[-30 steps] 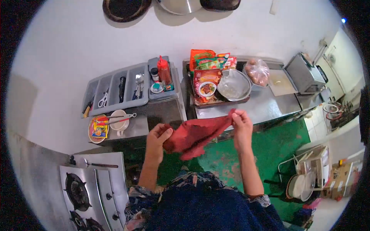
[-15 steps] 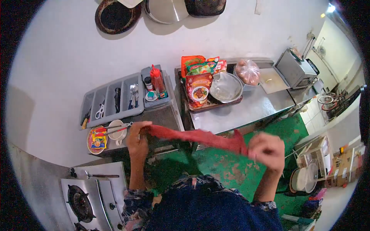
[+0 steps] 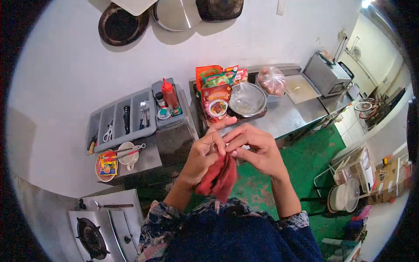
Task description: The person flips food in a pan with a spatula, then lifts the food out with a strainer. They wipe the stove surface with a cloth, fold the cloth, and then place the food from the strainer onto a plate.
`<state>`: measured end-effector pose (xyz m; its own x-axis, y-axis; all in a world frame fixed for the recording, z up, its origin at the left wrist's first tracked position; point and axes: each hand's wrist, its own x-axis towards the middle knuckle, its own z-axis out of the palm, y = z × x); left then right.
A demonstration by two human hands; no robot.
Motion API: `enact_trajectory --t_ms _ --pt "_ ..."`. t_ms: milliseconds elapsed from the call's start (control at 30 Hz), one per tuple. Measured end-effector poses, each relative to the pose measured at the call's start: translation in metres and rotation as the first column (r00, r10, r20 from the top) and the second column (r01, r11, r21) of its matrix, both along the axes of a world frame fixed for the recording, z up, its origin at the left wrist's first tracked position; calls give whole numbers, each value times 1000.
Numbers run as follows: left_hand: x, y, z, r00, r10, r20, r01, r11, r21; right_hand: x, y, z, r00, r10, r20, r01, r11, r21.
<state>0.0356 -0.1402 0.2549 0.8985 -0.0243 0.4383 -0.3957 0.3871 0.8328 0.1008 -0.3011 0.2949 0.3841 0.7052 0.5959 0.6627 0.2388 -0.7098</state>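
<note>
With the left hand [image 3: 201, 158] and right hand [image 3: 255, 150] close together, both pinch the top edges of a red cloth [image 3: 218, 177] hanging doubled just below the fingertips; the folding seems midway, and another fold calls for keeping those edges aligned.

No lettering can be read. At twelve o'clock from the red cloth [image 3: 219, 174], the red seasoning packet [image 3: 217, 101] shows only a blurred heading. At nine o'clock, the yellow sachet [image 3: 104, 166] carries print too small to make out.
</note>
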Motion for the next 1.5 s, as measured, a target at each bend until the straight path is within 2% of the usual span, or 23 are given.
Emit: enact_trajectory --t_ms 67,167,267,367,500,533,600,633,667,767,900,933,1000,1033,1100,1133,1200,1233,1300,1333,1400,1433,1500 --pt "4 1 -7 998 -24 -65 25 1000 13 -4 1 -5 949 -86 -302 88 996 -10" --pt "11 0 -19 995 -11 -98 3 997 -76 0 -4 -9 943 -78 -324 42 993 -114" --pt "15 1 -33 987 28 -159 -29 1000 -4 5 -8 -19 963 -153 -221 101 967 -232" --pt "15 -6 -55 960 247 -133 -211 948 240 2 -13 -35 945 -252 -209 190 942 -276" --pt "-2 -16 -91 932 284 -223 -190 911 367 0 -23 -66 907 -408 -102 379 898 -222" --pt "-7 -24 -94 922 238 -305 -145 944 296 0 -27 -76 866 -478 -148 449 873 -189" --pt "-14 -33 -111 926 213 -313 -61 900 432 0 -34 -84 813 -546 -202 521 837 -165" --pt "-15 -34 -118 940 223 -260 -30 810 586 0 -39 -86 799 -573 -184 546 818 -179" --pt "-14 -34 -125 938 218 -271 -21 812 583 1 -45 -88 784 -599 -165 569 799 -194" --pt "-7 -34 -129 857 120 -501 40 954 296 14 -72 -98 786 -614 -66 570 762 -306" --pt "12 -19 -116 843 77 -533 187 887 423 32 -98 -111 795 -604 -59 552 760 -342" --pt "17 -21 -108 840 77 -537 188 887 421 37 -103 -113 784 -606 -135 529 766 -366" --pt "26 -26 -98 838 235 -493 158 760 630 46 -110 -114 770 -602 -211 500 775 -387" --pt "30 -29 -92 834 240 -496 155 762 629 48 -110 -111 749 -578 -325 461 806 -372" --pt "40 -36 -85 846 480 -231 -63 521 851 56 -112 -107 720 -539 -436 414 839 -353" --pt "44 -42 -87 842 488 -232 -65 518 853 61 -114 -106 684 -495 -535 357 867 -347" --pt "54 -55 -90 746 654 122 -379 268 886 74 -120 -109 640 -440 -629 293 897 -330" --pt "58 -56 -87 742 659 122 -380 264 886 82 -123 -117 635 -444 -632 290 896 -337" --pt "63 -54 -75 725 605 -329 21 458 889 97 -129 -123 634 -443 -634 278 895 -348" --pt "68 -54 -68 717 612 -332 18 460 888 104 -132 -123 634 -433 -640 264 900 -347" --pt "79 -53 -59 623 528 -577 109 672 732 118 -131 -125 638 -414 -649 237 908 -347" --pt "85 -51 -77 756 523 -393 -98 685 722 127 -126 -126 660 -403 -634 246 913 -324" --pt "103 -45 -84 726 537 -429 -114 709 696 151 -113 -133 686 -383 -619 242 922 -302"
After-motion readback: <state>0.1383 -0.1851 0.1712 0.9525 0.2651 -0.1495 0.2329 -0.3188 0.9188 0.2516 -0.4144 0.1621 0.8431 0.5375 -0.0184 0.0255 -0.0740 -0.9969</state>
